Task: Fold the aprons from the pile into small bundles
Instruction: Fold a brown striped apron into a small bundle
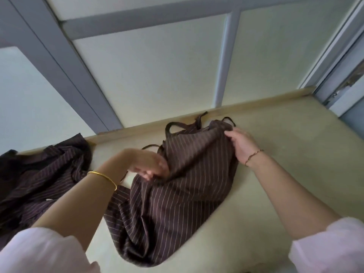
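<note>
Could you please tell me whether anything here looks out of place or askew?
Nothing damaged or spilled. The brown pinstriped fabric apron lies crumpled on the beige counter, its dark straps sprawled loose at its far end.

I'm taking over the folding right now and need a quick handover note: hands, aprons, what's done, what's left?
Left hand: grips a fold near the middle of the striped apron; the hand is blurred, so the exact hold is unclear.
Right hand: pinches the apron's top edge by the straps.
The apron lies rumpled and spread on the table, not yet folded.
The pile of striped aprons sits at the table's left end.
Done: one apron taken out; no finished bundle in view.
Left: probably flatten this apron, fold it into a small bundle, then work through the pile.
</note>
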The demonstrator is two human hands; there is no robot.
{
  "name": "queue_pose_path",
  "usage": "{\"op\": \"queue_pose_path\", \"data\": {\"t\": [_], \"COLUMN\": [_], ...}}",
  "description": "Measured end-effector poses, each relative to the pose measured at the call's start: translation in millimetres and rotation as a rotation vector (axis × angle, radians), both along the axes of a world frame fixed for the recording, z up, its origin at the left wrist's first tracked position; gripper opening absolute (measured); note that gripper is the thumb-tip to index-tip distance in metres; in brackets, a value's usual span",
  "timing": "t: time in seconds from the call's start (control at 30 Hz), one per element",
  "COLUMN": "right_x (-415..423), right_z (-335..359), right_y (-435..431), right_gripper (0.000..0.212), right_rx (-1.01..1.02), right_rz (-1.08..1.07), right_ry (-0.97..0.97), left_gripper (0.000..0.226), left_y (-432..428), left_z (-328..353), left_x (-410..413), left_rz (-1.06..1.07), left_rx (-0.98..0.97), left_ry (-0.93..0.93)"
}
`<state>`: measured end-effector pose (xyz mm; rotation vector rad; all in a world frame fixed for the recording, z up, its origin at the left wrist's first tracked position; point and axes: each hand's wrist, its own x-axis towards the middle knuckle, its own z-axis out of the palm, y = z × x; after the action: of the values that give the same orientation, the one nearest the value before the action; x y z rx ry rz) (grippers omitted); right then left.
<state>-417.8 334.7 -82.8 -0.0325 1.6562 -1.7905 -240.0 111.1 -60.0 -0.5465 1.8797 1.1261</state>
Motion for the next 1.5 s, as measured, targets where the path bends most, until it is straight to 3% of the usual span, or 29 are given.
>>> {"op": "queue_pose_path", "data": {"t": [0.07, 0.13, 0.2, 0.27, 0.4, 0.5, 0.6, 0.67, 0.73, 0.83, 0.9, 1.0, 1.07, 1.13, 1.2, 1.23, 1.3, 1.37, 1.43, 1.5], "right_x": [-8, -13, -14, -9, -2, 7, 19, 25, 27, 24, 22, 27, 31, 38, 45, 48, 50, 49, 46, 45], "right_z": [2, -2, -9, -10, -16, -32, -45, -44, -42, -33, -30, -22, -21, -22, -30, -35, -41, -42, -37, -28], "right_y": [0, 5, 12, 17, 23, 37, 48, 44, 33, 20, 16, 13, 20, 33, 49, 57, 68, 72, 68, 54], "right_gripper": [0.015, 0.012, 0.016, 0.016, 0.013, 0.01, 0.057, 0.079, 0.068, 0.005, 0.023, 0.021, 0.017, 0.017, 0.022, 0.028, 0.034, 0.032, 0.026, 0.02], "right_rx": [-0.028, 0.171, 0.457, 0.459, 0.052, 0.255, 0.434, 0.362, 0.318, 0.392, 0.394, 0.388, 0.537, 0.865, 1.172, 1.248, 1.278, 1.236, 1.117, 0.917], "right_rz": [-0.093, -0.077, 0.023, 0.09, 0.085, 0.249, 0.49, 0.405, 0.315, 0.34, 0.374, 0.298, 0.46, 0.884, 1.211, 1.243, 1.119, 0.831, 0.551, 0.434], "right_ry": [-0.086, 0.06, 0.363, 0.456, -0.08, -0.043, 0.197, 0.323, 0.443, 0.599, 0.613, 0.602, 0.723, 0.804, 0.733, 0.695, 0.683, 0.754, 0.884, 0.967], "left_gripper": [0.021, 0.034, 0.046, 0.055, 0.046, 0.049, 0.053, 0.04, 0.019, 0.014, 0.015, 0.009, 0.016, 0.039, 0.048, 0.05, 0.059, 0.067, 0.067, 0.057], "left_y": [8, 14, 17, 20, 19, 19, 23, 28, 33, 38, 42, 50, 60, 74, 83, 87, 91, 94, 98, 96], "left_z": [5, 2, -7, -15, -30, -43, -52, -51, -48, -38, -31, -22, -18, -17, -19, -20, -23, -26, -27, -25], "left_x": [8, 14, 13, 9, 11, 16, 21, 25, 30, 37, 44, 57, 67, 75, 76, 73, 61, 45, 27, 8], "left_rz": [-0.262, -0.361, -0.213, -0.086, -0.114, -0.018, 0.017, 0.06, 0.113, 0.168, 0.17, 0.034, 0.041, 0.12, 0.196, 0.27, 0.433, 0.522, 0.498, 0.549], "left_rx": [-0.165, -0.329, -0.399, -0.46, -0.481, -0.435, -0.546, -0.534, -0.502, -0.478, -0.473, -0.514, -0.354, -0.147, -0.065, -0.074, -0.212, -0.451, -0.71, -0.83], "left_ry": [-0.319, -0.491, -0.425, -0.278, -0.174, -0.107, 0.076, 0.181, 0.243, 0.278, 0.272, 0.16, -0.09, -0.34, -0.409, -0.375, -0.215, 0.009, 0.211, 0.319]}}
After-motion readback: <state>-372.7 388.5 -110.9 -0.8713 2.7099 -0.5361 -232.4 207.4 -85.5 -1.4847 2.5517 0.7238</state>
